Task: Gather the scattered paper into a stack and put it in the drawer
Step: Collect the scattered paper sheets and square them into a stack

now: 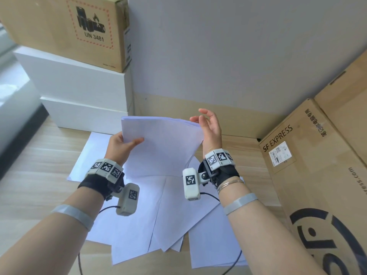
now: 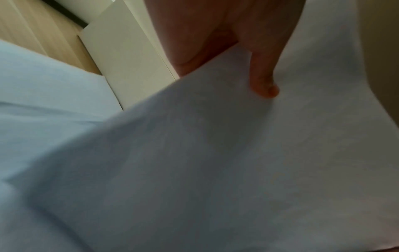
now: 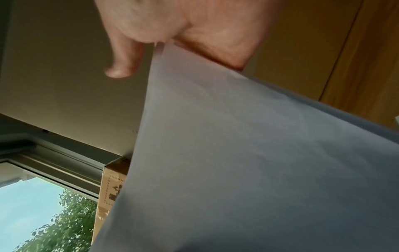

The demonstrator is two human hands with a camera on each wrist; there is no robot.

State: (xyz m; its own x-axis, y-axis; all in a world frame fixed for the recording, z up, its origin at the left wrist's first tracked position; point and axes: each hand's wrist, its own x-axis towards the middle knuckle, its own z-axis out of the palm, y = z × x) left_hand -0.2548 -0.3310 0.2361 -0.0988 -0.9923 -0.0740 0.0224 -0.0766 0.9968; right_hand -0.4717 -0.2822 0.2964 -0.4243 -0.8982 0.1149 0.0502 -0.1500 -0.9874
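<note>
Paper sheaf [image 1: 158, 147]: light, limp, slippery, prone to fanning; left hand [image 1: 121, 144] pinches its left edge, right hand [image 1: 208, 128] steadies the right edge with relaxed fingers; best gripped at opposite edges.

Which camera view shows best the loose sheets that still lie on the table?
The head view: the loose sheets lie fanned across the table. The left wrist view shows only a blurred part of them; the right wrist view shows none.

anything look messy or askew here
Yes: loose white paper sheets lie fanned at mixed angles on the light wooden desk. The held white stack bows between the left hand and right hand, edges uneven.
</note>
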